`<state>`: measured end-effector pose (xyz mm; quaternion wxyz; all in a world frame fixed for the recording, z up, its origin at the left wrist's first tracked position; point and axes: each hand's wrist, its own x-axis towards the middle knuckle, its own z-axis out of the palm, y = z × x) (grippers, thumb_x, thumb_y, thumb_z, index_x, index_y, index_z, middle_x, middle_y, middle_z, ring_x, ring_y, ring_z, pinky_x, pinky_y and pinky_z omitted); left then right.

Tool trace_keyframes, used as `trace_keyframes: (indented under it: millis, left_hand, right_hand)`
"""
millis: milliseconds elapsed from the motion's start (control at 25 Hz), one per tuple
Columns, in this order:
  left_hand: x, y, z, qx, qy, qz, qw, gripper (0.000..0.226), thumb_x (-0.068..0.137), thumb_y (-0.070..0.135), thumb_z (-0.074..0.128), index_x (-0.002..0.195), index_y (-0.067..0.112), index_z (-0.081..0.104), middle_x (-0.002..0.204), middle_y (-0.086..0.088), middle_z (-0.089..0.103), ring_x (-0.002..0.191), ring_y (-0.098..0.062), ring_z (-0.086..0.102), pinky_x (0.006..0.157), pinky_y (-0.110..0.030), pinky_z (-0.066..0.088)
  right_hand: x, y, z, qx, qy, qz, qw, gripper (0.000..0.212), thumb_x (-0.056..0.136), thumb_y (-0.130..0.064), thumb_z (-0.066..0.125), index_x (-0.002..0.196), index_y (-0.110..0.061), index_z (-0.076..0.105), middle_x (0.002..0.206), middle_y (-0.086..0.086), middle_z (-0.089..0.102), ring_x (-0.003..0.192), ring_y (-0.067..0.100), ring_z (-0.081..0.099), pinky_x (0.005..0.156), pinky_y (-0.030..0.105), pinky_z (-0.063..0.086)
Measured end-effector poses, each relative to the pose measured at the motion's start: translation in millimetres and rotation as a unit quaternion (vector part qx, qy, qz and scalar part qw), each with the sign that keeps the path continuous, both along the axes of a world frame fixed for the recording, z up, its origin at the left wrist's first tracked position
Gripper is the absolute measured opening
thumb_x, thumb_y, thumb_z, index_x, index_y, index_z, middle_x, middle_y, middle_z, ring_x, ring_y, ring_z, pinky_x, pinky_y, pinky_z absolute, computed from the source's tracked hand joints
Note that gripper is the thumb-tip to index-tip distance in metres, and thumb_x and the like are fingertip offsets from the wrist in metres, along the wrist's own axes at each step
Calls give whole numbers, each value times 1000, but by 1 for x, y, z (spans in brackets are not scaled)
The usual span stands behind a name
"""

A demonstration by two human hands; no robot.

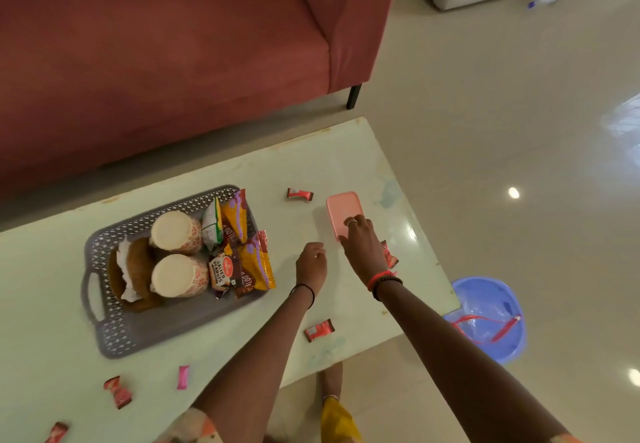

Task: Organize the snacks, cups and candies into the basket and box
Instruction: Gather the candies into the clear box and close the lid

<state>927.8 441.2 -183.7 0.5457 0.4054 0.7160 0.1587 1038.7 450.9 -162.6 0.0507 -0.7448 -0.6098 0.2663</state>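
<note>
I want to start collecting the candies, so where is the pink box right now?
The pink box sits closed on the table's far right, under the right hand's fingertips, right of the grey basket, a red candy beside it.

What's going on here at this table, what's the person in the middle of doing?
A person is tidying snacks and candies off a pale table. The grey basket already holds two upturned paper cups and several snack packets. The right hand rests on the closed pink box, while the left hand hovers loosely curled beside it. Wrapped candies are scattered loose on the table, so the candy step looks undone.
</note>
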Motion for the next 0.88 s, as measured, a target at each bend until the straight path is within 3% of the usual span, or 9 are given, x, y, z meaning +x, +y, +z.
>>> trace_keyframes:
  millis: [120,280,520,880]
  left_hand:
    - [14,20,-14,-40,-40,59,997,36,91,-1,37,125,1,51,127,-21,59,118,-34,56,106,-46,41]
    - [27,32,-21,-62,-92,106,988,34,90,0,40,119,5,59,121,-20,62,110,-37,59,100,-49,48]
    - [25,33,-26,-37,-76,101,991,27,91,0,49,113,2,64,112,-22,66,102,-34,62,86,-40,55]
    - [22,34,-29,-11,-13,43,999,26,90,3,52,110,5,69,112,-14,70,105,-30,62,93,-43,52]
  right_hand:
    - [3,10,-12,-35,-41,64,997,51,88,-21,64,130,0,45,134,14,42,122,28,44,88,37,55]
    - [-2,10,-21,-28,-95,85,991,36,91,-3,54,126,1,49,132,16,42,118,28,45,79,32,58]
    - [-8,15,-20,-25,-107,114,987,33,87,6,51,120,2,55,120,18,48,107,30,48,70,32,54]
    - [-10,22,-21,-37,-101,128,986,27,92,-4,52,117,0,59,118,17,49,106,30,47,76,33,55]
